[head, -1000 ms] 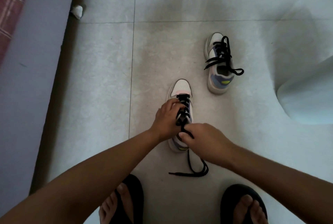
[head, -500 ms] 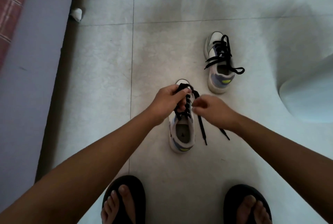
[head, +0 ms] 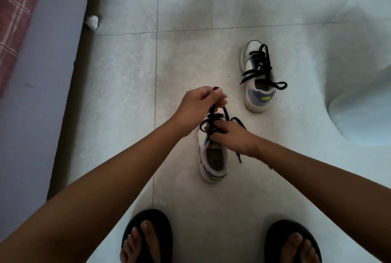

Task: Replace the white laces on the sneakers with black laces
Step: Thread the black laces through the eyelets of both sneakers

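Tiled floor (head: 118,114): pale grey, with grout lines crossing near 12 o'clock; it carried everything listed below.

Bed edge (head: 31,93): lilac side panel along 9 o'clock, with a red checked cover (head: 14,19) at 10 o'clock.

Black sandals (head: 148,235): one pair, worn on the person's feet at 6 o'clock.

Far sneaker (head: 257,85): white and blue with a yellow heel mark, at 1 o'clock, toe pointing away. It was threaded with a black lace, ends lying loose over the collar, well apart from both hands.

Near sneaker (head: 213,163): same pattern, at centre, upright on the floor, toe away, partly hidden under the hands.

Black lace (head: 211,123): threaded through the near sneaker's eyelets, with one end trailing on the floor at the shoe's 3 o'clock side.

Left hand (head: 198,104): fingers curled, pinching one lace end and drawing it up above the toe.

Right hand (head: 232,136): fingers curled down on the crossed lace over the tongue, gripping it.

Crumpled white scrap (head: 92,21): at 11 o'clock, beside the bed edge.
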Demonstrator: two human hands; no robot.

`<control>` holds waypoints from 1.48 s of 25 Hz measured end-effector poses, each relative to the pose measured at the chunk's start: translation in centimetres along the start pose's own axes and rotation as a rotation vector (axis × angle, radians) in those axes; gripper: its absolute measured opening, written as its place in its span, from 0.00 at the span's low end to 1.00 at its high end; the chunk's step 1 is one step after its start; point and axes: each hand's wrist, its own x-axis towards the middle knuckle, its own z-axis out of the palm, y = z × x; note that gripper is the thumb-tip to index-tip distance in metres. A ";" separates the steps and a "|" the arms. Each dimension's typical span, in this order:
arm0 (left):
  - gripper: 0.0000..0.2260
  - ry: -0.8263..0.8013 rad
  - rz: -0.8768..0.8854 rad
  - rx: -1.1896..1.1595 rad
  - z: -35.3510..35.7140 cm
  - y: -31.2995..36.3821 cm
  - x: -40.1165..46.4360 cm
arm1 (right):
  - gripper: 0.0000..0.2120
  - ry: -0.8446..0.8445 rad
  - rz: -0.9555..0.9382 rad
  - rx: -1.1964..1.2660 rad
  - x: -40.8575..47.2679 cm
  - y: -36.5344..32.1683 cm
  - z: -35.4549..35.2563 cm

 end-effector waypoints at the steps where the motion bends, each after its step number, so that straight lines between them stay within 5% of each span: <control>1: 0.09 -0.087 0.066 0.204 0.2 0.0 0.0 | 0.06 0.000 0.002 0.059 0.0 -0.3 0.1; 4: 0.16 -0.334 0.087 0.861 0.1 -0.9 -0.5 | 0.13 0.079 0.093 0.246 0.0 -0.6 -0.7; 7: 0.12 -0.209 -0.070 0.942 -2.4 -1.4 -1.0 | 0.14 0.005 0.293 0.594 0.0 0.1 -1.5; 10: 0.08 -0.484 -0.415 1.407 -5.7 -1.2 -2.0 | 0.07 0.018 0.460 0.910 0.3 0.6 -1.3; 13: 0.22 -0.593 -0.666 1.811 -6.6 -1.9 -2.9 | 0.12 0.102 0.402 0.873 0.3 0.6 -1.0; 15: 0.24 -0.406 -0.371 1.632 -5.8 -3.0 -2.3 | 0.13 0.151 0.216 0.514 0.3 0.8 -1.1; 17: 0.20 -0.256 -0.078 1.022 -3.9 -3.6 -1.2 | 0.09 0.323 -0.136 -0.042 0.2 1.2 -0.8; 19: 0.15 -0.244 -0.027 0.453 -1.7 -3.6 -0.2 | 0.06 0.608 -0.597 -0.609 0.5 1.7 -0.4; 21: 0.13 -0.288 -0.112 0.192 -0.5 -4.2 0.5 | 0.04 0.714 -0.721 -0.871 1.0 2.1 -0.5; 23: 0.10 -0.308 -0.214 0.091 -0.7 -5.0 1.0 | 0.05 0.627 -0.475 -0.688 1.8 2.3 -0.5; 26: 0.11 -0.215 -0.293 -0.015 -2.1 -5.8 1.3 | 0.05 0.405 -0.101 -0.096 2.1 2.7 -0.1; 29: 0.16 -0.165 -0.209 0.181 -2.4 -5.8 1.2 | 0.10 0.413 -0.064 0.122 2.1 3.2 -0.2; 33: 0.16 -0.010 0.163 1.157 -4.0 -4.8 2.0 | 0.09 0.366 -0.007 0.135 2.1 3.6 -0.5; 37: 0.14 0.337 -0.042 0.936 -10.0 -4.3 3.1 | 0.10 0.344 0.012 0.157 1.9 3.7 -0.5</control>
